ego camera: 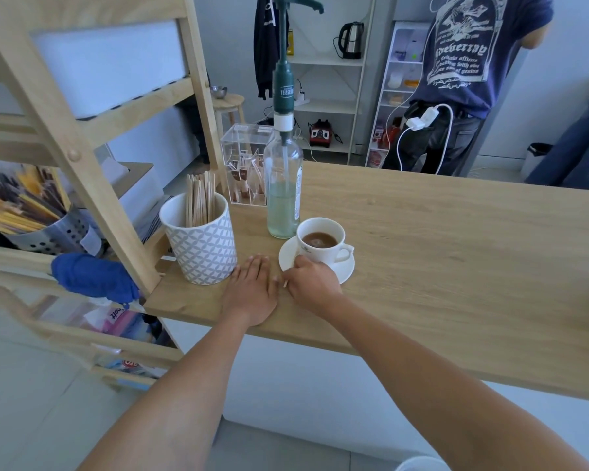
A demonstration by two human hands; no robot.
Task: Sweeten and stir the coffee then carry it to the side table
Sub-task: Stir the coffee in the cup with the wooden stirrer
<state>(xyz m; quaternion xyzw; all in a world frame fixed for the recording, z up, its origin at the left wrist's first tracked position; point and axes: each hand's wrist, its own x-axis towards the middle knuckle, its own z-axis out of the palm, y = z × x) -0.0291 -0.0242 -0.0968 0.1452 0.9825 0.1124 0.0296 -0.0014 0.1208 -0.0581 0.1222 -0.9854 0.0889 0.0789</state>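
Note:
A white cup of brown coffee (320, 241) stands on a white saucer (344, 271) on the wooden counter (456, 266). My right hand (312, 283) rests at the saucer's near-left rim, fingers curled against the cup. The short tip of a wooden stirrer (285, 284) pokes out from under this hand. My left hand (252, 288) lies flat, palm down, on the counter just left of the saucer and holds nothing. Right behind the cup is a clear syrup bottle (283, 188) with a green pump.
A patterned white jar (201, 243) full of wooden stirrers stands left of my left hand. A clear acrylic sachet box (244, 168) sits behind it. A wooden shelf frame (92, 158) rises at the left. A person (463, 83) stands beyond the counter by an open fridge.

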